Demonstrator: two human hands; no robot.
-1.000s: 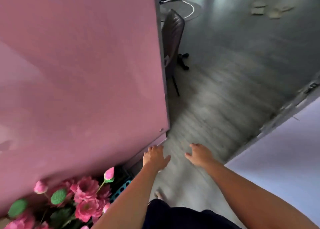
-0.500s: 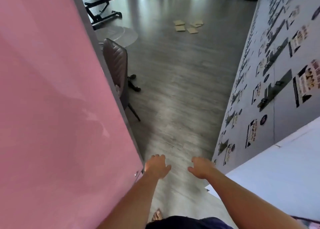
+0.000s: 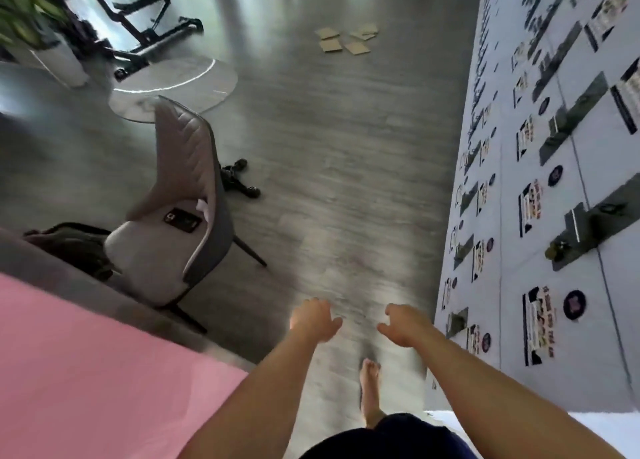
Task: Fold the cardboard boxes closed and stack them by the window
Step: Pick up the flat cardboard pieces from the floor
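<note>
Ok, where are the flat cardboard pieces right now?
The cardboard pieces lie flat on the grey floor far ahead, top centre of the head view, right of the black bench frame and beyond the chair.

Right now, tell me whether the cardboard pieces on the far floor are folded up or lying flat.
Flat. The cardboard pieces lie scattered as thin sheets on the floor, with no raised sides showing.

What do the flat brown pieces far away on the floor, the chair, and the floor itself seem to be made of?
Flat brown pieces: probably cardboard, matte tan, thin and lying flat; blur hides detail.
Chair: seems upholstered in light leather-like material, with stitched quilting on the backrest, a darker outer shell and thin dark legs, possibly metal.
Floor: grey wood-look planks, perhaps laminate or vinyl, with a soft sheen.
</note>
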